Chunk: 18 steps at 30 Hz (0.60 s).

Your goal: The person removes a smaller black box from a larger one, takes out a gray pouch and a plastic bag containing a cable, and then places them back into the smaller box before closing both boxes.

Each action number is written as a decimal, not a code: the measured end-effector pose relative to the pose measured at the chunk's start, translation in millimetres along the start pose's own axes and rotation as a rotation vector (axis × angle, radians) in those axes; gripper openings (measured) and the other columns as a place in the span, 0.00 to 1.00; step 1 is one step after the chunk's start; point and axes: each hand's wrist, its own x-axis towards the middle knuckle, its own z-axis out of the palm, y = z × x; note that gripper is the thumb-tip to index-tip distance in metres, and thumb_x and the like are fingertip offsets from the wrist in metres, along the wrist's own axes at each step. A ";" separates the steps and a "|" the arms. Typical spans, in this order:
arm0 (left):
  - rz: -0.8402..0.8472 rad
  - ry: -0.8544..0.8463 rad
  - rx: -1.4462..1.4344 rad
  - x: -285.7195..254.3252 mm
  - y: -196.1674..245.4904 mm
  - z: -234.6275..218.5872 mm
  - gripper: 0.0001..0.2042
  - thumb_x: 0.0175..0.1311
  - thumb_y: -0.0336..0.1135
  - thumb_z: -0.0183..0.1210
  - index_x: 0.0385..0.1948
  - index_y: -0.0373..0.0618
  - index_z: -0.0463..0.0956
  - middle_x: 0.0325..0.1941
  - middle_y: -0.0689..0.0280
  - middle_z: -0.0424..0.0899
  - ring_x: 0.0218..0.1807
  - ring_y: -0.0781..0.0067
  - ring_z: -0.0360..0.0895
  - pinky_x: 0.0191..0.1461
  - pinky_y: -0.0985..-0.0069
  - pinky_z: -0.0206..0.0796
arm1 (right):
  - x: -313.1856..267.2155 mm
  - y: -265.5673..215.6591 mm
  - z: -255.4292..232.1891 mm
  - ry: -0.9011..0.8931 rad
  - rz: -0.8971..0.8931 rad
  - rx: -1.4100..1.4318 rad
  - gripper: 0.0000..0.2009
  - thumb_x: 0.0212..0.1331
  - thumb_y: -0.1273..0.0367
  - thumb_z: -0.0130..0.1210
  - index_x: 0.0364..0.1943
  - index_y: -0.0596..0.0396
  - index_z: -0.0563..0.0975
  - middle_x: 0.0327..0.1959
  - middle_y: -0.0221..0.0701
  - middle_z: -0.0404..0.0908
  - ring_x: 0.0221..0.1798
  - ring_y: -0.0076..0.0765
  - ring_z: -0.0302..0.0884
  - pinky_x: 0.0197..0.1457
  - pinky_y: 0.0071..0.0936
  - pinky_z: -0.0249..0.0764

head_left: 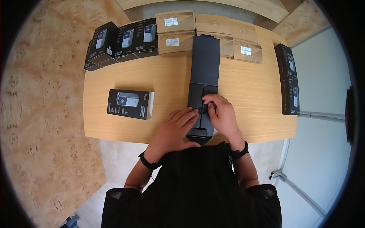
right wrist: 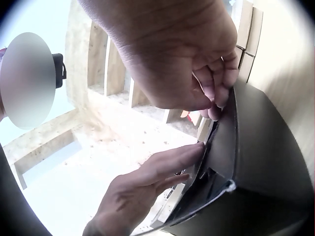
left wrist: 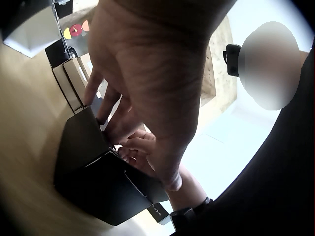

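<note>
A long black box [head_left: 204, 64] lies open on the table in front of the person, its flap folded out toward the back. The left hand [head_left: 176, 127] rests along the box's left side, fingers nearly straight, fingertips by a small round dark piece [head_left: 202, 110] inside. Over the right side, the right hand [head_left: 223, 116] has bent fingers and thumb, pinching at this dark piece; its exact shape is hidden. In the left wrist view the box [left wrist: 108, 189] stands below the left hand [left wrist: 147, 73]. The right wrist view shows the right hand's [right wrist: 182, 59] fingertips together at the box [right wrist: 266, 142] edge.
A black printed box [head_left: 127, 104] lies to the left on the wooden table [head_left: 167, 83]. Stacked black boxes [head_left: 127, 41] stand at the back left, brown cartons [head_left: 176, 41] at the back middle, and more black boxes [head_left: 291, 93] along the right edge.
</note>
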 end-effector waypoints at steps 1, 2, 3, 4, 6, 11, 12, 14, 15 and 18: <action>0.002 0.003 -0.001 -0.1 1.5 -0.9 0.46 0.51 0.65 0.72 0.68 0.40 0.74 0.75 0.61 0.72 0.78 0.56 0.67 0.78 0.55 0.60 | 1.4 -0.5 -0.4 -0.021 0.002 -0.023 0.13 0.62 0.82 0.54 0.47 0.56 0.82 0.39 0.40 0.86 0.40 0.50 0.85 0.47 0.40 0.80; 0.006 0.005 -0.001 0.4 2.5 -1.9 0.47 0.50 0.66 0.72 0.68 0.41 0.74 0.75 0.61 0.72 0.78 0.56 0.67 0.78 0.55 0.60 | 3.3 -1.4 -1.3 -0.040 0.004 -0.046 0.13 0.62 0.83 0.53 0.48 0.57 0.82 0.40 0.41 0.85 0.39 0.46 0.85 0.45 0.36 0.80; 0.008 0.008 0.006 0.4 3.1 -2.3 0.45 0.51 0.66 0.72 0.67 0.41 0.75 0.75 0.61 0.72 0.78 0.56 0.67 0.78 0.55 0.60 | 4.7 -1.8 -1.7 -0.060 0.007 -0.068 0.14 0.63 0.83 0.53 0.49 0.58 0.82 0.41 0.41 0.85 0.38 0.43 0.86 0.43 0.33 0.81; 0.010 0.010 0.013 0.2 3.5 -2.5 0.44 0.53 0.65 0.71 0.67 0.42 0.75 0.74 0.61 0.73 0.78 0.56 0.67 0.78 0.55 0.60 | 5.8 -0.3 -1.4 -0.061 0.004 -0.069 0.13 0.63 0.83 0.53 0.49 0.57 0.82 0.40 0.41 0.85 0.38 0.42 0.86 0.42 0.32 0.81; 0.004 0.036 0.033 -1.2 3.8 0.1 0.41 0.56 0.63 0.70 0.66 0.42 0.76 0.73 0.61 0.74 0.77 0.56 0.68 0.77 0.55 0.60 | 7.5 4.3 1.5 -0.066 -0.004 -0.071 0.13 0.63 0.82 0.53 0.48 0.57 0.82 0.40 0.41 0.84 0.37 0.41 0.86 0.40 0.32 0.81; -0.027 0.149 0.078 3.5 6.5 19.6 0.30 0.62 0.55 0.69 0.61 0.44 0.80 0.68 0.62 0.78 0.73 0.59 0.72 0.72 0.57 0.64 | 9.3 6.1 4.1 -0.060 -0.006 -0.085 0.12 0.64 0.81 0.53 0.47 0.58 0.82 0.39 0.40 0.84 0.36 0.39 0.86 0.40 0.31 0.81; -0.032 0.172 0.099 4.7 6.8 24.6 0.28 0.63 0.53 0.69 0.60 0.45 0.80 0.67 0.63 0.79 0.72 0.59 0.73 0.71 0.57 0.65 | 8.8 5.7 3.3 -0.057 -0.003 -0.083 0.12 0.64 0.82 0.53 0.47 0.58 0.82 0.39 0.40 0.84 0.36 0.39 0.86 0.40 0.31 0.81; -0.045 0.221 0.143 5.5 5.7 34.6 0.25 0.63 0.48 0.70 0.58 0.46 0.81 0.65 0.64 0.80 0.70 0.61 0.75 0.69 0.58 0.66 | 8.8 5.7 2.6 -0.056 -0.004 -0.074 0.12 0.64 0.82 0.53 0.47 0.58 0.82 0.39 0.40 0.84 0.35 0.39 0.85 0.40 0.31 0.81; -0.050 0.229 0.137 5.3 5.0 37.6 0.24 0.64 0.48 0.69 0.58 0.46 0.81 0.65 0.64 0.80 0.70 0.61 0.75 0.68 0.59 0.66 | 8.7 5.4 3.4 -0.057 -0.006 -0.067 0.12 0.64 0.82 0.53 0.47 0.58 0.83 0.39 0.40 0.84 0.34 0.39 0.85 0.40 0.31 0.81; -0.063 0.254 0.108 4.9 2.4 44.1 0.22 0.65 0.46 0.68 0.58 0.48 0.81 0.65 0.66 0.79 0.70 0.62 0.75 0.66 0.59 0.66 | 9.2 8.9 3.9 -0.063 -0.025 -0.066 0.12 0.64 0.82 0.53 0.48 0.58 0.82 0.39 0.40 0.83 0.33 0.37 0.84 0.38 0.30 0.80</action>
